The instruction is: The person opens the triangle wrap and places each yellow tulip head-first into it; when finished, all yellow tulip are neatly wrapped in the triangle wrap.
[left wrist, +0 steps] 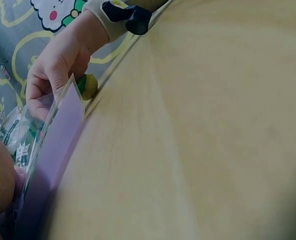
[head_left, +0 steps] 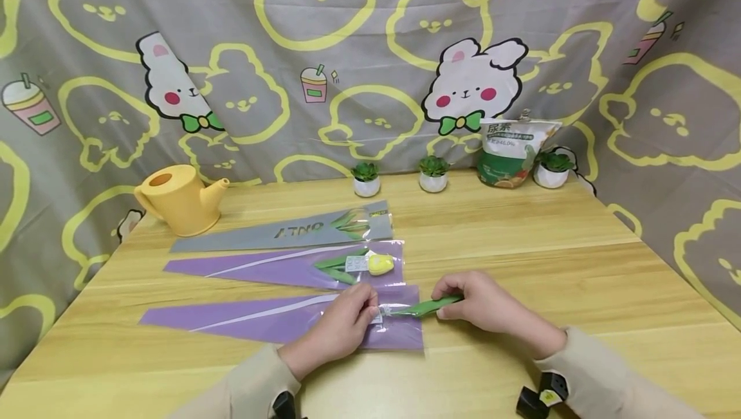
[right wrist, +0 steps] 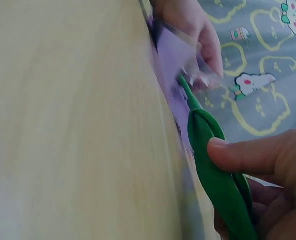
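Observation:
My left hand (head_left: 343, 324) pinches the clear front film of the nearest purple flower sleeve (head_left: 255, 325), close to its wide open end. In my right hand (head_left: 480, 302), between thumb and fingers, is an artificial tulip (right wrist: 213, 165) gripped by its green leaves. Its thin stem points left into the mouth of the sleeve. The yellow bloom (left wrist: 90, 86) shows beside the right hand in the left wrist view; in the head view that hand hides it. Just behind lies a second purple sleeve (head_left: 249, 266) with a yellow tulip (head_left: 380, 264) inside.
A grey sleeve (head_left: 243, 233) with green leaves inside lies farther back. The yellow watering can (head_left: 185, 203) stands at the back left. Along the back edge are small potted succulents (head_left: 433, 174) and a green-and-white bag (head_left: 509, 155), in front of a patterned curtain (head_left: 370, 33).

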Available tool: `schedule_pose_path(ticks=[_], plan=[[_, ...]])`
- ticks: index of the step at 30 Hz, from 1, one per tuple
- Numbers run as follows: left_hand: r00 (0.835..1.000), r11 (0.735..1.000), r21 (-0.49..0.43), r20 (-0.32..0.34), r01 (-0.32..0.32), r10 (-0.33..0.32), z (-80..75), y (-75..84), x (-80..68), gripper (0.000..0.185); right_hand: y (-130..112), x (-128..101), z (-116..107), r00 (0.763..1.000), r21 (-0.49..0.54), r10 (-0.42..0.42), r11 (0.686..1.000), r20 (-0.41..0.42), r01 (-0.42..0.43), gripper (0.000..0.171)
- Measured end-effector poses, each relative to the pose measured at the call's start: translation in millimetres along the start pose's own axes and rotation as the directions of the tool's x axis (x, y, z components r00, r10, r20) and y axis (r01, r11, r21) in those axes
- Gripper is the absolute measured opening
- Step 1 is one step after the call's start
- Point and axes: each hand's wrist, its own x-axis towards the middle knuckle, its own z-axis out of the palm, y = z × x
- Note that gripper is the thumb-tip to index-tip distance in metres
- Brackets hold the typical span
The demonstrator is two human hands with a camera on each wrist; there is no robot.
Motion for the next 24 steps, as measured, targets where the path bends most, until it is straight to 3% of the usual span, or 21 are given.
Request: schedule_pose_path(ticks=[8,24], plan=[[1.000,1.000,-0.029,0.022,0.008,-0.008,-2.2,3.9,2.4,0.017,-8,7,13,1.000,0.039,-0.025,0.999,-0.012,0.025,0.015],[0.999,0.997,-0.072,0.034,0.018,-0.016,-1.5,2.4,2.8,0.016,-20,15,26,1.000,-0.019,-0.030,0.999,0.001,0.030,0.016]])
